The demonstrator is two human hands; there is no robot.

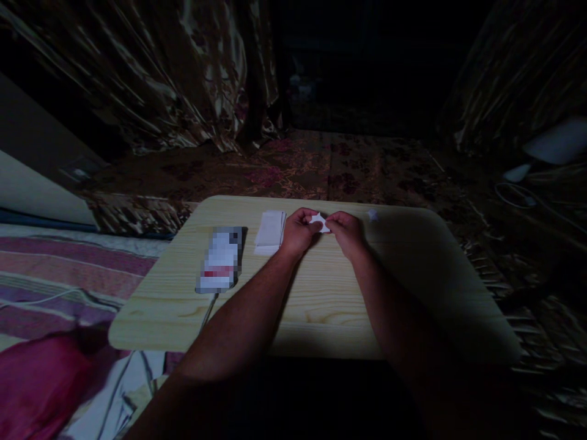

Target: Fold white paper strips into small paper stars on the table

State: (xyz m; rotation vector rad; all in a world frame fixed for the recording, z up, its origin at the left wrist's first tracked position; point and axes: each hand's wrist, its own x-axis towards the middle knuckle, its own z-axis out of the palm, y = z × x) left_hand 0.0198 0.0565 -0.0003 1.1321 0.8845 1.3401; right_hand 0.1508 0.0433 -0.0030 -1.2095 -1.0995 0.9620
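Both of my hands meet over the far middle of a small wooden table [330, 305]. Between them is a small piece of folded white paper [318, 221] with pointed corners. My left hand [300, 232] pinches its left side, thumb on top. My right hand [345, 231] grips the right edge between thumb and fingertips. Just left of my left hand lies a stack of white paper sheets [269, 231]. A small folded paper star [372, 215] rests on the table, right of my right hand.
A phone [219, 260] with a blurred screen and a cable lies on the table's left side. A striped bedspread [82, 263] and a dark pink cloth [46, 385] are at the left. Patterned curtains [197, 67] hang behind. A white lamp [557, 143] stands at the right.
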